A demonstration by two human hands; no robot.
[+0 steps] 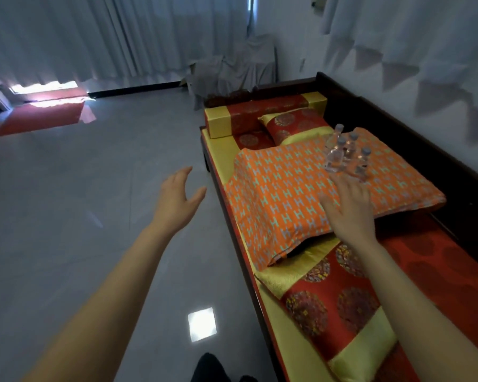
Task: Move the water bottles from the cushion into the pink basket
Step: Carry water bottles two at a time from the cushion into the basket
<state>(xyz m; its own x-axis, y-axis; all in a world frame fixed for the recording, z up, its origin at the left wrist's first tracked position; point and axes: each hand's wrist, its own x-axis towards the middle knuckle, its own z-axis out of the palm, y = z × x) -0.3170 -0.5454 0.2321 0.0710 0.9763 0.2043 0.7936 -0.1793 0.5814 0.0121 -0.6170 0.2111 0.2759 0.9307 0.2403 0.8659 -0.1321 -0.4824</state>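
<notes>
Right hand, grip apart, near clustered upright water bottles, 1 o'clock on orange cushion; soft footing, a nudge likely topples neighbours. Left hand, grip apart.

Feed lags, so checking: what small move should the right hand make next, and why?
Probably ease the right hand forward and close it round the nearest of the bottles. The hand is open, holding nothing, its fingertips close by the upright bottles on the cushion. No basket is in view.

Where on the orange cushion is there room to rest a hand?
Free: the orange cushion's left half, between its floor-side edge and the water bottles. Crowded: its far right part, where the bottles cluster beyond the right hand.
</notes>
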